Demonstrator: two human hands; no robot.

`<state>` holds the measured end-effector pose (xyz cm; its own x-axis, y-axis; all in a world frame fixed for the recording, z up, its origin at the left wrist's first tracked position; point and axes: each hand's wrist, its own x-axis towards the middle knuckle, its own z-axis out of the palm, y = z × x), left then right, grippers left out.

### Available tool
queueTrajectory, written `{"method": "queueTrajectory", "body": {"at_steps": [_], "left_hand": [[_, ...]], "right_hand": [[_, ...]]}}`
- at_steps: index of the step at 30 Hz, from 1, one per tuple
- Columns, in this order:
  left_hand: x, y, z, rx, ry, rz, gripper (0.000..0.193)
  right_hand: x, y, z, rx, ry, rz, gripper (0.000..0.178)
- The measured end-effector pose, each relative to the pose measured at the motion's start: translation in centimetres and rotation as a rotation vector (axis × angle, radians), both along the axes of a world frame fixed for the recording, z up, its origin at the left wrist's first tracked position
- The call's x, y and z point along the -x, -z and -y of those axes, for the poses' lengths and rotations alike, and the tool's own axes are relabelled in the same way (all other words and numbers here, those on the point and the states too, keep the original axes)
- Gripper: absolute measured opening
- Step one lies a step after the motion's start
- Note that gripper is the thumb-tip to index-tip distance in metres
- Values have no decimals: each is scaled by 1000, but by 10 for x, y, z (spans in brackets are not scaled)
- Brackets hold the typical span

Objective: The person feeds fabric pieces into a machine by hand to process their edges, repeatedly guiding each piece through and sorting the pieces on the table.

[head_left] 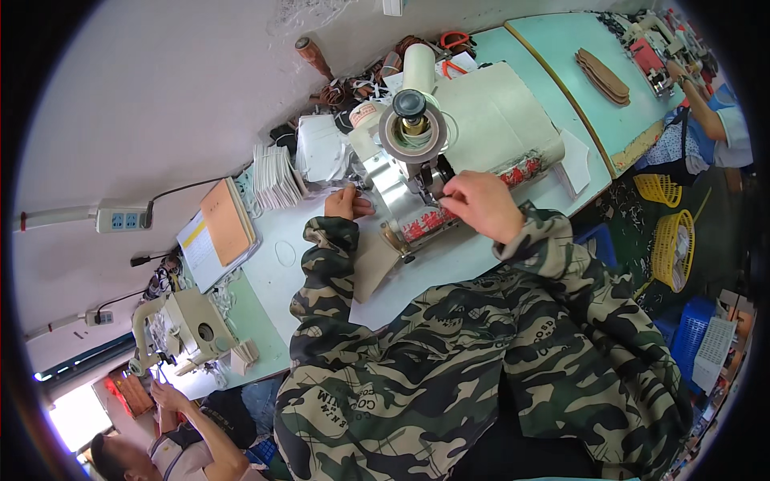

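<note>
Head camera: Two camouflage sleeves (327, 268) frame a cream sewing machine (499, 104) standing on a pale worktable (273, 276). The right hand (485, 204) holds thumb and forefinger close together beside the needle area (429, 195); whether they grip anything cannot be told. The left hand (345, 204) curls its fingers at the machine's left side, its grasp unclear, near stacked white pieces (275, 176).

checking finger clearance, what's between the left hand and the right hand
In the head view, part of the pale machine lies between the left hand and the right hand: its silver metal plate and small metal mechanism.
</note>
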<state>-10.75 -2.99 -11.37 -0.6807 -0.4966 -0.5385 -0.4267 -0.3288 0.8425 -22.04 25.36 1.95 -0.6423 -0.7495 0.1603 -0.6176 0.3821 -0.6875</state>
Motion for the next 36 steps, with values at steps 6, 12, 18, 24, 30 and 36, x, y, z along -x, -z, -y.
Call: {"method": "queueTrajectory", "body": {"at_steps": [6,12,18,24,30,36], "left_hand": [[0,-2,0,-30,8,53,47],[-2,8,5,-20,63,-109,40],[-36,15,21,644,267,-173,35],[-67,-75,-18,1310,934,363,45],[-113,-50,-38,1277,786,408,40],[-112,-72,-44,1551,790,362,38]], "right_hand": [[-3,8,18,-118,-34,-15,11],[9,4,12,-83,31,-190,12],[6,-8,-2,-116,-68,190,12],[1,3,-50,-301,-359,384,12],[-4,10,-44,-152,-240,559,19],[-1,6,-46,-148,-303,553,25]]}}
